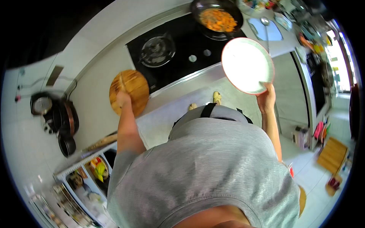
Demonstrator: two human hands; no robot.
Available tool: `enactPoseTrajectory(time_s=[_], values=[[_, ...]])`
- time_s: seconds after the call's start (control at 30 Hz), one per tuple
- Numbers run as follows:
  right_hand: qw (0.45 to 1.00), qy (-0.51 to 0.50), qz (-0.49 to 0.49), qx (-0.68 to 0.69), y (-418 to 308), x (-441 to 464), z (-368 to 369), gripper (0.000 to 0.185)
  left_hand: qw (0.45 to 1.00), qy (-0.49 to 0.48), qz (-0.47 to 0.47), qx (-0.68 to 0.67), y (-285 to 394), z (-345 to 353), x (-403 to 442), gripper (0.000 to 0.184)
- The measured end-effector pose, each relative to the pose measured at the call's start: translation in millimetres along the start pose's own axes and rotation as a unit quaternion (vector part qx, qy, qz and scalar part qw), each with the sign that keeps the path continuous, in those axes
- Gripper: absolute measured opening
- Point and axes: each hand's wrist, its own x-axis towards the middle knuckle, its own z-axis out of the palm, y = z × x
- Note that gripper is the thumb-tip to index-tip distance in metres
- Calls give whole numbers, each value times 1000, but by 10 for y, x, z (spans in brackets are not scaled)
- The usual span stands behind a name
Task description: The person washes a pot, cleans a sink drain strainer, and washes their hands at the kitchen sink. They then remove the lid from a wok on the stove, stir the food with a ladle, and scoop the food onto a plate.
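On the counter left of the stove lies a round wooden board (137, 88). My left hand (123, 99) is over the board, closed around the end of a thin knife-like tool (121, 81), whose exact kind I cannot make out. Out to the right, my right hand (267, 98) grips the lower rim of a white plate (247, 65) with a red edge, thumb on its face. The plate's face is washed out by glare, and it hangs in front of the stove's right end. Behind it, a dark wok (196, 10) holds orange chopped food (218, 20).
The black stove (178, 72) has a bare left burner (157, 51). Past the wok, a ladle (265, 21) rests on a light blue board (275, 33). A black appliance (57, 114) stands far left, above a rack of containers (85, 178). Cupboards line the right.
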Motion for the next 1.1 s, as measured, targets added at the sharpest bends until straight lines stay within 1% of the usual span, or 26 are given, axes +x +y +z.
enactPoseTrajectory(time_s=[0.07,0.1,0.17,0.23,0.27,0.3,0.33,0.37,0.43,0.5,0.53,0.57,0.63,0.67,0.7,0.73,0.77,0.83,0.87,0.9,0.93,0.97,1.03,1.07,1.1], values=[[1000,18,2,7,-26,-2,65,44,999,-6,-41,-18,-58,143,90,19],[1000,18,3,4,-28,19,27,44,1000,-5,-19,-19,9,118,53,19],[1000,10,3,-9,-83,49,34,45,995,67,65,31,160,-69,-113,31],[1000,1,9,13,-126,111,35,44,976,144,144,77,498,-318,-247,43],[1000,3,15,17,-144,162,2,43,978,19,183,-99,750,-420,-326,49],[1000,4,24,19,-149,214,-23,43,935,-112,209,-265,1001,-541,-488,55],[999,-7,25,25,-192,263,1,44,848,-263,201,-414,1334,-720,-827,61],[999,-12,30,34,-246,326,68,49,717,-400,180,-541,1709,-909,-1245,67],[996,-60,40,53,-330,489,124,52,555,-545,209,-593,2308,-1160,-1927,76],[987,-132,66,58,-281,900,-42,52,387,-622,212,-646,2905,-1128,-2527,80],[986,-133,77,57,-319,989,-53,52,389,-599,204,-670,3060,-1141,-2699,79],[979,-170,87,69,-400,1094,-81,53,410,-548,156,-712,3232,-1191,-2916,64],[971,-209,114,0,-628,1284,-214,52,482,-495,134,-711,3431,-1099,-3056,47],[970,-217,112,1,-741,1370,-279,52,469,-485,84,-733,3517,-1071,-3124,44],[955,-262,139,27,-855,1455,-359,50,482,-471,81,-734,3603,-1045,-3205,45],[935,-306,169,52,-954,1555,-465,48,468,-466,65,-748,3676,-973,-3257,46],[932,-314,175,51,-1029,1710,-618,48,455,-460,48,-761,3714,-918,-3310,48],[935,-323,112,-90,-1124,2232,-1058,48,460,-435,33,-773,3828,-934,-3459,49],[950,-231,55,-204,-898,2601,-1389,51,476,-411,33,-777,3862,-954,-3536,50],[940,-136,-4,-313,-558,2995,-1771,54,491,-385,31,-780,3880,-964,-3604,50],[894,-30,11,-446,-316,3324,-2119,57,505,-379,33,-774,3861,-968,-3643,52],[820,73,21,-567,-157,3542,-2386,60,506,-368,24,-780,3839,-950,-3697,52],[761,134,-20,-634,-55,3664,-2622,50,493,-312,9,-812,3798,-932,-3806,53],[762,115,-21,-638,-29,3738,-2700,50,488,-293,2,-822,3784,-940,-3871,53],[752,117,-28,-648,-5,3797,-2740,44,491,-276,-9,-827,3758,-956,-3926,53]])
